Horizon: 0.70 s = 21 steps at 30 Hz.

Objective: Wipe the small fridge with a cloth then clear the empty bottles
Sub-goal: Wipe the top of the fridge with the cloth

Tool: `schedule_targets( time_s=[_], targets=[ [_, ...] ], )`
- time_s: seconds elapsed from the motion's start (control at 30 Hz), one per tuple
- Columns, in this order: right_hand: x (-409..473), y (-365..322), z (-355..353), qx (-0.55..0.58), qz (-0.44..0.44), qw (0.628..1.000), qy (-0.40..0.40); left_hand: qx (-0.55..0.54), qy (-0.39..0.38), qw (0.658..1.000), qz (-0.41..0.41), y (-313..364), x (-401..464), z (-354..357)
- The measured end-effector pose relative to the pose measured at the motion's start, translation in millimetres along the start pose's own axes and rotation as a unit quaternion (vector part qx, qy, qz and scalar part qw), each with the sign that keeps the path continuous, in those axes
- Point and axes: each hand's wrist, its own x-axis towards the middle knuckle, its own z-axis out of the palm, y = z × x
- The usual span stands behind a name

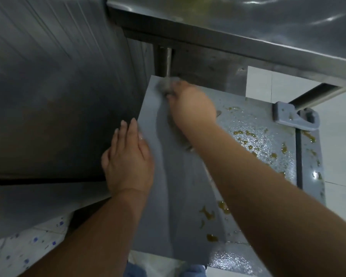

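I look straight down on the grey top of the small fridge (180, 206). Its left half looks smooth and clean; its right half carries wet sheen and several yellow-brown sticky spots (246, 134). My right hand (190, 102) grips a grey cloth (168, 84) at the far left corner of the top, blurred by motion. My left hand (128, 156) lies flat with straight fingers on the fridge's left edge. No bottles are in view.
A large steel appliance wall (58, 96) stands close on the left. A steel table (248, 27) overhangs at the back, with its leg bar (316, 94) at right. A grey hinge bracket (294, 116) sits at the fridge's right corner. White tiled floor (340, 156) lies to the right.
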Motion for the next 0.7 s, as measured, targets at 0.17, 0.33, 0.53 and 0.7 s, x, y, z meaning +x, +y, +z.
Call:
schedule_targets(
  time_s=[0.17,0.33,0.53,0.7],
  targets=[
    [-25,14,-6,-0.008,0.069,0.997,0.013,0.002,-0.01,1.0,-0.001,-2,2,2],
    [-47,-6,21,-0.058,-0.128,0.99,-0.028,-0.013,-0.007,1.0,-0.017,-1,2,0],
    [1,28,-13,-0.043,0.04,0.997,0.044,-0.019,0.002,1.0,-0.013,-1,2,1],
    [-60,2,26,-0.078,-0.078,0.994,0.006,-0.017,0.001,1.0,-0.011,-1,3,1]
  ],
)
